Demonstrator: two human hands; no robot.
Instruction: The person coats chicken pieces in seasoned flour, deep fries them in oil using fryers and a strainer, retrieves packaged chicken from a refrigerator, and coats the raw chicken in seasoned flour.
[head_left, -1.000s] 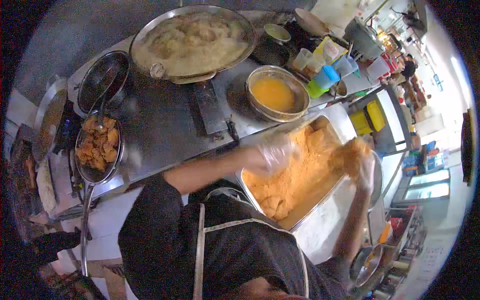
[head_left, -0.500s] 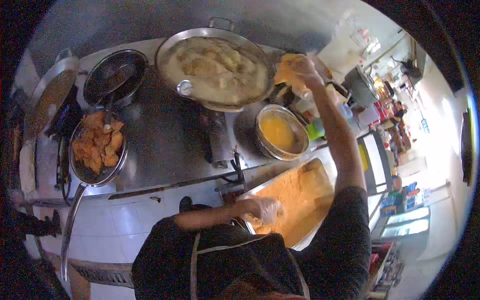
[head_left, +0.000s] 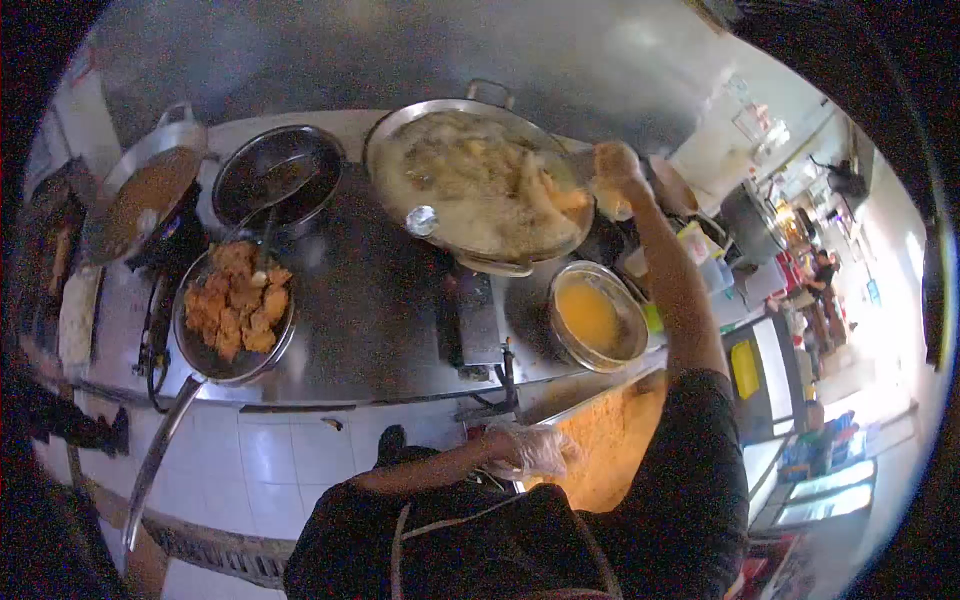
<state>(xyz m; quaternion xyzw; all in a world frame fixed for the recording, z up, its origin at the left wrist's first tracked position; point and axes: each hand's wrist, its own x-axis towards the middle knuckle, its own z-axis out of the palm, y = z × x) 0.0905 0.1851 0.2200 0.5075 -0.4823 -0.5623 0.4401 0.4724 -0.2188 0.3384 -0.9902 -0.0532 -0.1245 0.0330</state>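
My left hand (head_left: 535, 449), in a clear glove, hangs over the near edge of a metal tray (head_left: 570, 407) of orange breading; its fingers are blurred. Farther out, my right hand (head_left: 617, 172) is at the right rim of a wide pan (head_left: 395, 124) of bubbling oil. Blur hides its fingers and whether anything is in them. An orange coated piece (head_left: 560, 196) lies in the oil beside that hand. Below the pan stands a bowl of yellow liquid (head_left: 588, 317).
Fried pieces (head_left: 235, 305) fill a long-handled strainer (head_left: 237, 378) at left. Behind it are a dark pan (head_left: 280, 180) with a ladle and another pan of brown liquid (head_left: 150, 200). A person (head_left: 823, 270) is far off at right.
My right hand has gone from the tray, carrying a coated piece, to the oil pan's rim; an orange piece now shows in the oil. My left hand stays by the tray. The view has shifted.
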